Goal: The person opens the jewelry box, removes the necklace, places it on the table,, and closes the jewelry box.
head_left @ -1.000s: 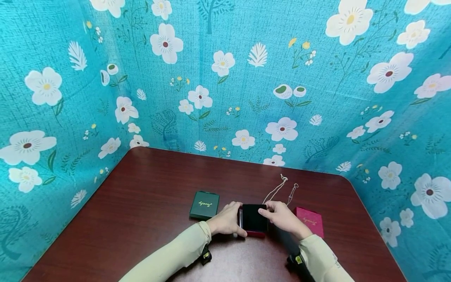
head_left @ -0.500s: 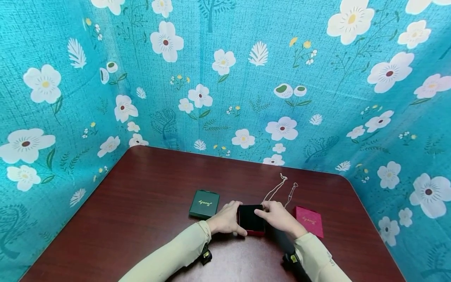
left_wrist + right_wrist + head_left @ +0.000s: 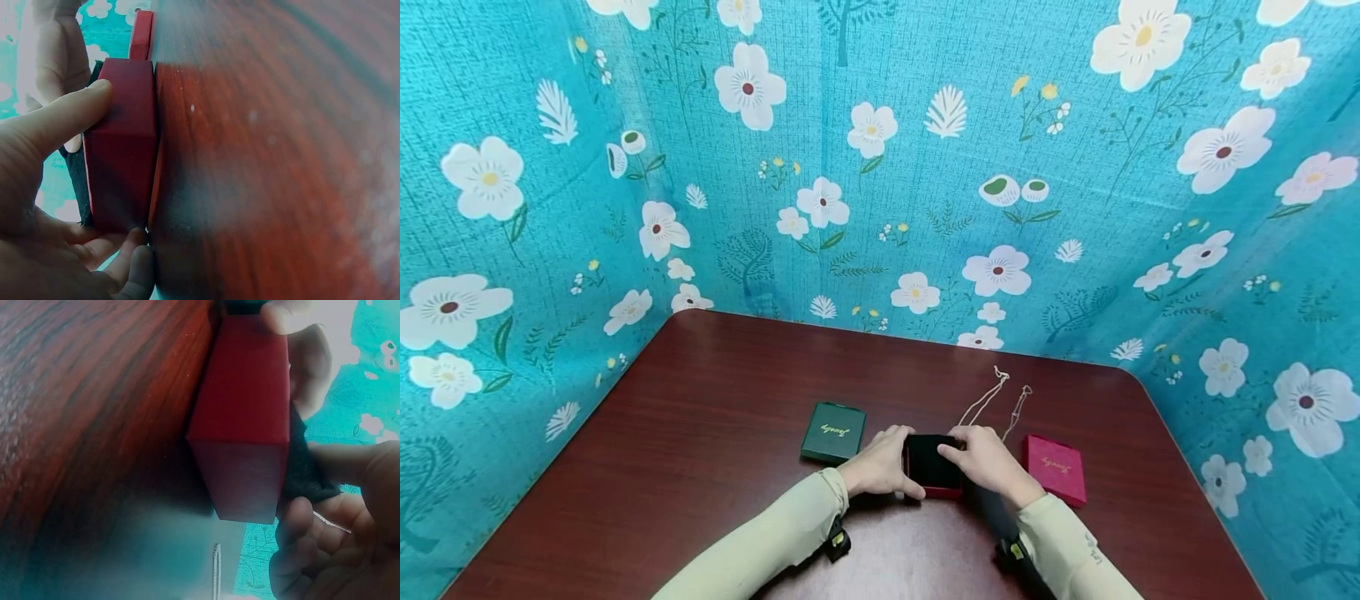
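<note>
A small red jewelry box [image 3: 942,493] sits on the table in front of me, with a black pad [image 3: 928,468] at its opening. My left hand [image 3: 880,467] grips the box at its left side; in the left wrist view the thumb lies on the box's red wall [image 3: 119,175] and fingers curl round the other end. My right hand [image 3: 991,462] pinches the pad's edge [image 3: 306,472] between thumb and fingers. In the right wrist view that edge stands out beyond the box's rim. The inside of the box is hidden under the pad.
A green box [image 3: 833,432] with gold lettering lies left of the hands. On the right lies a flat crimson box or lid [image 3: 1054,469], also gold-lettered. Two thin chains [image 3: 985,403] stretch behind the right hand. A floral curtain [image 3: 880,208] surrounds the brown table [image 3: 737,383].
My right hand has shifted slightly left with the pad, which now lines up with the box; a pale strip seen earlier at its left is covered. The left hand keeps its grip.
</note>
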Demonstrator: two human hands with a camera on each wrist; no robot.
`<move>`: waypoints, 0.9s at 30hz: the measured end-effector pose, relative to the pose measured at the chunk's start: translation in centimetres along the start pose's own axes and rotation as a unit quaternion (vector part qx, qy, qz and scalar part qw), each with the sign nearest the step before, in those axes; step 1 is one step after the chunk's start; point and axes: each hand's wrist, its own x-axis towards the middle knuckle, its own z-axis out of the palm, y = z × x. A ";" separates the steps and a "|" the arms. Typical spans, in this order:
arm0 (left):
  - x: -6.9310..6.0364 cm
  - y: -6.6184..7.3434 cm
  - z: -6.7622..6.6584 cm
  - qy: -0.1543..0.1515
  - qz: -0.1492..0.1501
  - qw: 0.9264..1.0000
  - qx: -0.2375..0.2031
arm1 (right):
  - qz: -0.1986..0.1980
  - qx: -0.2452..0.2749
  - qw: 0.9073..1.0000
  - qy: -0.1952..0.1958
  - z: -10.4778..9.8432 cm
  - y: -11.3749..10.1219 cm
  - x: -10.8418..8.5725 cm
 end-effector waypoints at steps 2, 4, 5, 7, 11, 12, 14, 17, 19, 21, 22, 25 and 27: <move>0.0 0.0 0.0 0.001 0.001 1.000 0.003 | -0.005 -0.012 1.000 0.013 0.1 -0.2 0.0; 0.0 0.0 0.0 0.002 0.001 1.000 0.006 | -0.012 -0.027 0.999 0.023 0.2 -0.3 0.0; 0.0 0.0 0.0 0.002 0.001 1.000 0.006 | -0.012 -0.031 0.999 0.025 0.3 -0.3 0.0; 0.0 0.0 0.0 0.004 0.002 1.000 0.006 | -0.010 -0.042 0.999 0.031 0.4 -0.4 0.0; -0.1 0.1 -0.1 0.003 0.001 1.000 0.002 | -0.006 -0.058 0.998 0.036 0.6 -0.4 0.1; -0.1 0.1 -0.1 0.003 0.001 1.000 0.001 | -0.007 -0.064 0.997 0.039 0.7 -0.4 0.2; -0.1 0.2 -0.1 0.003 0.000 1.000 0.002 | -0.010 -0.075 0.996 0.042 0.8 -0.4 0.2; -0.1 0.2 -0.1 0.006 0.002 1.000 0.002 | -0.018 -0.098 0.994 0.048 0.9 -0.4 0.3; -0.1 0.2 -0.1 0.007 0.003 1.000 0.002 | -0.025 -0.110 0.992 0.049 1.0 -0.4 0.3; 0.0 0.2 -0.1 0.007 0.003 1.000 -0.001 | -0.034 -0.119 0.991 0.050 1.1 -0.4 0.2; 0.0 0.2 -0.1 0.006 0.003 1.000 -0.003 | -0.038 -0.121 0.991 0.051 1.1 -0.4 0.2; 0.1 0.1 -0.1 0.005 0.001 1.000 -0.003 | -0.050 -0.131 0.989 0.055 1.2 -0.5 0.2; 0.1 0.1 -0.1 0.006 0.001 1.000 -0.005 | -0.054 -0.137 0.987 0.058 1.3 -0.5 0.2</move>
